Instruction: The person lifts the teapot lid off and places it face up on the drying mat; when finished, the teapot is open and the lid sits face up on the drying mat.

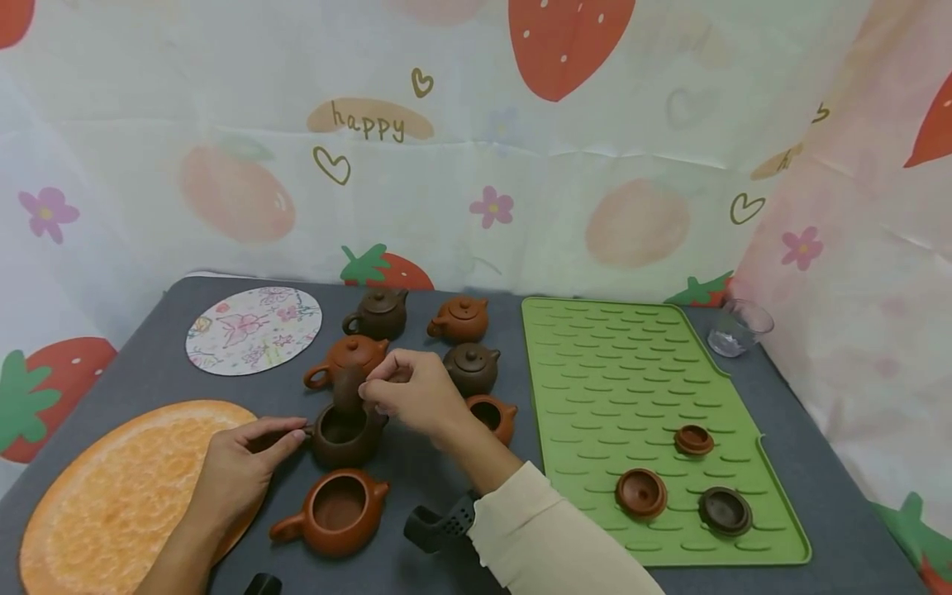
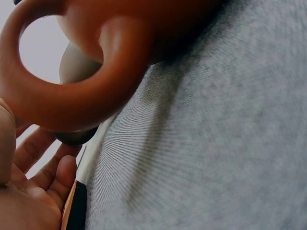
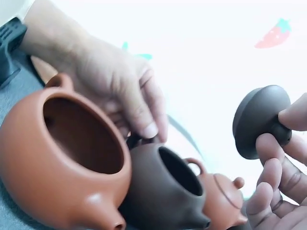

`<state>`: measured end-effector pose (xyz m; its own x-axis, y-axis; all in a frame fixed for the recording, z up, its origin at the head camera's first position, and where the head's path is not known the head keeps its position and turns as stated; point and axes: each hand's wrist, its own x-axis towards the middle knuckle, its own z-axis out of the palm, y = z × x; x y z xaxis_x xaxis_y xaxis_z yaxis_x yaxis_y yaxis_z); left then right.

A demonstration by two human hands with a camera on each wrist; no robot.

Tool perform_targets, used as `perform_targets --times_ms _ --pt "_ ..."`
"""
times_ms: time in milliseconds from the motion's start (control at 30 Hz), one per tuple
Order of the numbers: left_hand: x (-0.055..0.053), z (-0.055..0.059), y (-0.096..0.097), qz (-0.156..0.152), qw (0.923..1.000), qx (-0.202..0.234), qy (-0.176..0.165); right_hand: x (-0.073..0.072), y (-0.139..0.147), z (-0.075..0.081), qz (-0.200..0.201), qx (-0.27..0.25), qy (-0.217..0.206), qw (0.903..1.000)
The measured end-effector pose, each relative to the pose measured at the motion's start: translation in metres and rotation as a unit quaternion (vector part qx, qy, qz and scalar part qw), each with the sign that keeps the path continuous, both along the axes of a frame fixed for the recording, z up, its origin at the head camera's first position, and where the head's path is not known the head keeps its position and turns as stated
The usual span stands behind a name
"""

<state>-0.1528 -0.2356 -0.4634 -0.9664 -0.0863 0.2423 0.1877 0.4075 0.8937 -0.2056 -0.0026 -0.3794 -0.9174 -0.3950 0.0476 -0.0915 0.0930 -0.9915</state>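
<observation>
My left hand (image 1: 241,463) pinches the handle of a dark brown teapot (image 1: 346,453), whose top is uncovered. Above that opening, my right hand (image 1: 420,392) holds a dark teapot lid (image 1: 347,391) tilted on edge. In the right wrist view the lid (image 3: 256,120) is gripped by its knob between thumb and fingers, apart from the dark teapot (image 3: 153,191). Nearer the front stands an uncovered reddish-orange teapot (image 1: 338,533), its handle large in the left wrist view. Just behind the dark teapot is a lidded orange teapot (image 1: 355,355).
Lidded teapots, dark (image 1: 381,312), orange (image 1: 463,321) and dark (image 1: 473,370), stand farther back. Right of my right wrist sits another uncovered orange teapot (image 1: 506,423). Three lids lie on a green mat (image 1: 595,372). A glass (image 1: 738,329), a round orange mat (image 1: 126,496) and a floral oval mat (image 1: 253,330) flank them.
</observation>
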Motion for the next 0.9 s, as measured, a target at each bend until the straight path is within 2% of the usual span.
perform_targets --times_ms 233,433,700,900 --pt "0.001 0.001 0.000 0.000 1.0000 0.003 -0.001 0.003 0.011 0.010 0.025 -0.087 -0.026 0.9956" --pt "0.001 0.003 0.001 -0.001 0.9999 0.014 0.002 0.008 0.019 0.017 0.037 -0.150 -0.048 0.9868" --pt "0.002 0.003 0.001 -0.004 0.9999 0.013 0.007 0.014 0.026 0.028 0.067 -0.245 -0.077 0.9642" --pt "0.002 0.003 0.001 -0.002 0.9999 0.012 -0.002 0.017 0.033 0.034 0.082 -0.296 -0.089 0.9475"
